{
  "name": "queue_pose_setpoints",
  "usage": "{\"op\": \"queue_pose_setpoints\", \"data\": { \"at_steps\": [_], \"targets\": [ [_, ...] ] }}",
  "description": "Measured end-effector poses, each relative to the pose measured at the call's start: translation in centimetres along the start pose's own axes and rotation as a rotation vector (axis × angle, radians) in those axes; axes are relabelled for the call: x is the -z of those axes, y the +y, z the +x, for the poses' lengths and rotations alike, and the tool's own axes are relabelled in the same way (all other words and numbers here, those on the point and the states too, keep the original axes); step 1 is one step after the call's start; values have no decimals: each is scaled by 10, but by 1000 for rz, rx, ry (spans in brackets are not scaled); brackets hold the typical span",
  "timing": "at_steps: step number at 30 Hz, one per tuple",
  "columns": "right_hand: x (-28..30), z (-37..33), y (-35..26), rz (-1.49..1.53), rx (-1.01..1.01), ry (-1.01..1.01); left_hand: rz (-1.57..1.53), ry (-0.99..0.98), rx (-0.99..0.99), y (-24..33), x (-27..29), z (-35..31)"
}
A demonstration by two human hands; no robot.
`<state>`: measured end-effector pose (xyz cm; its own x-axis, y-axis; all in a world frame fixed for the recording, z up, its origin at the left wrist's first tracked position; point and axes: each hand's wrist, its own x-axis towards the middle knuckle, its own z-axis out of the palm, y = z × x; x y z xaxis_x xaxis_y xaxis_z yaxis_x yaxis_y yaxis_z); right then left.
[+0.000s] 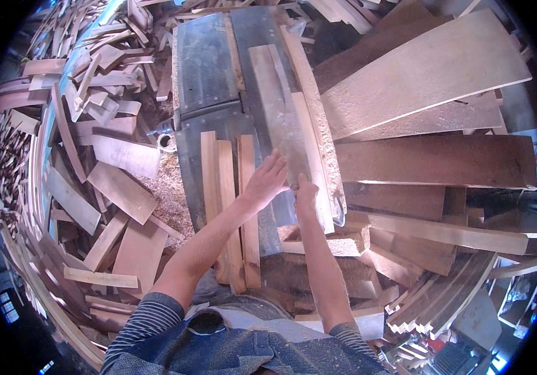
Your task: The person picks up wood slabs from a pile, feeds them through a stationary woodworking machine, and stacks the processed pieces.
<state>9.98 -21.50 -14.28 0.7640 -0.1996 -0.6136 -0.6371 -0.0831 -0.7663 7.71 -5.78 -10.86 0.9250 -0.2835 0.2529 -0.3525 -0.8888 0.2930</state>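
Observation:
A long, pale wooden board lies lengthwise on a worn grey metal machine table, beside a wooden fence strip on its right. My right hand is closed round the board's near end. My left hand rests with fingers stretched out and its fingertips against the board's left side near that end. Just left of that hand, narrow wooden strips lie on the table, pointing away from me. The board's far part is slightly blurred, and any blade is hidden.
Wide planks are stacked to the right, their ends reaching toward the table. Loose offcuts heap up on the left, with sawdust beside the table. Curved wooden pieces are stacked at the lower right.

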Motion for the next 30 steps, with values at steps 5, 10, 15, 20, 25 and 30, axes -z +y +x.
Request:
{"op": "queue_pose_setpoints", "data": {
  "at_steps": [5,10,15,20,25,30],
  "targets": [
    [-6,5,-6,-10,-11,12,-1,-2,-14,-9,-2,6],
    [-11,5,-16,-48,-13,4,2,15,-27,-14,-1,12],
    [-14,6,-23,17,-7,-20,-39,18,-5,-18,3,19],
    [-19,12,-27,-23,-15,-2,-15,14,-28,-23,6,24],
    [-20,9,-39,-33,-36,-32,-3,25,-22,-30,6,26],
    [-28,12,-47,10,-70,-18,-3,48,-13,-34,4,30]
  ]
}}
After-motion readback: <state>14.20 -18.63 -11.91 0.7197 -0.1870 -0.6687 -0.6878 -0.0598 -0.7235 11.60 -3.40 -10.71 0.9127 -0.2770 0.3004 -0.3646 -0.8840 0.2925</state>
